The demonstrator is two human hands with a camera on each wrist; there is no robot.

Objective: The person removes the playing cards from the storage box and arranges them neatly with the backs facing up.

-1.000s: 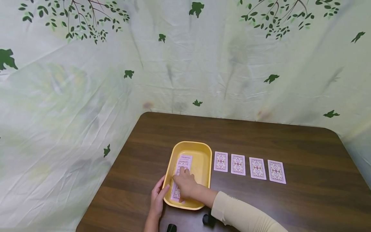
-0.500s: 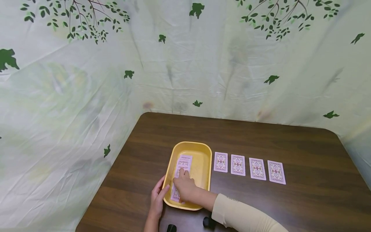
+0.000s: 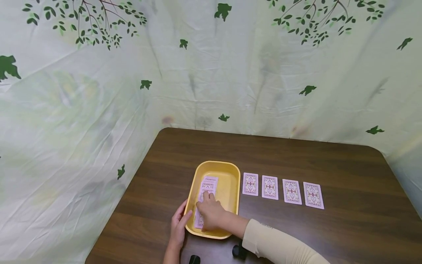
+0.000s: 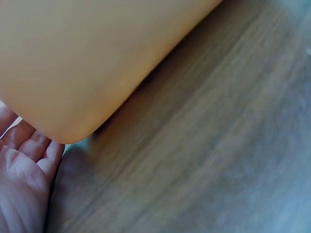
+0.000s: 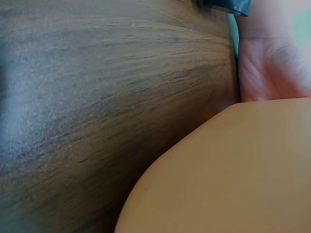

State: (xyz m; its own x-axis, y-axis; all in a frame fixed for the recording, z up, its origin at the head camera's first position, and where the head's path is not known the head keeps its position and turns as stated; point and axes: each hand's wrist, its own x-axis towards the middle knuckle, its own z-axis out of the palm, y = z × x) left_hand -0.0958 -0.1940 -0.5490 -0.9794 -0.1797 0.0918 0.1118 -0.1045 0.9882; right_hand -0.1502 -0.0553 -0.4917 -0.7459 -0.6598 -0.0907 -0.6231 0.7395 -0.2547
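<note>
A yellow tray (image 3: 229,183) lies on the wooden table, long side pointing away. My left hand (image 3: 178,229) grips its near left side, thumb at the rim and fingers along the outer wall; the left wrist view shows the palm (image 4: 22,179) beside the tray corner (image 4: 73,111). Inside lie overlapping patterned playing cards (image 3: 209,185) in a lengthwise column. My right hand (image 3: 212,214) reaches over the near rim onto the cards, fingertips over the middle and thumb near the bottom end. I cannot tell whether it pinches one. The right wrist view shows the tray wall (image 5: 228,170), fingers hidden.
Right of the tray, several playing cards lie face down in a spaced row, from the nearest card (image 3: 250,184) to the farthest card (image 3: 313,195). Small black objects (image 3: 195,259) show near the bottom edge. A leaf-printed cloth (image 3: 197,73) hangs behind the table (image 3: 280,231).
The right hand has shifted very slightly over the cards, its thumb drawing a little nearer the left. Tray, left hand and row of cards stay in place.
</note>
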